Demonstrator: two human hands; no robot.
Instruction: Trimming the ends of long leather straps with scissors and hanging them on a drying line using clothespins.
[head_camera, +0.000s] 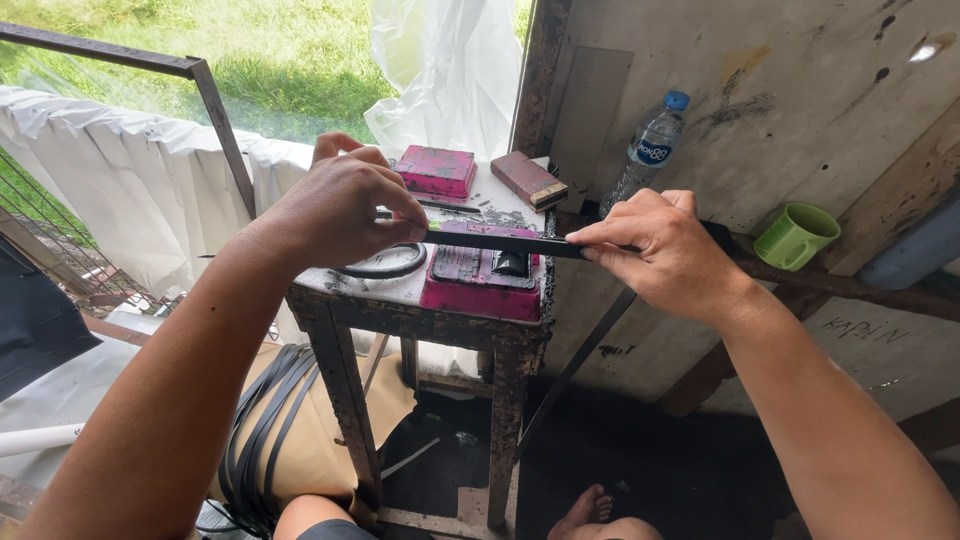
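A long black strip (500, 243) is stretched level between my two hands above a small stained white table (400, 292). My left hand (340, 205) pinches its left end. My right hand (665, 245) pinches it further right, and the strip's tail (575, 365) hangs down past the table's right side. Right under the strip sits a pink block (478, 283) with a black piece on top. A black ring (385, 262) lies on the table beneath my left hand.
Two more boxes, one pink (437, 170) and one reddish-brown (528, 180), lie at the table's back. A clear water bottle (648, 150) and a green mug (795, 236) stand by the wall on the right. Black strips (265, 420) hang coiled at lower left. My bare foot (590, 508) rests below.
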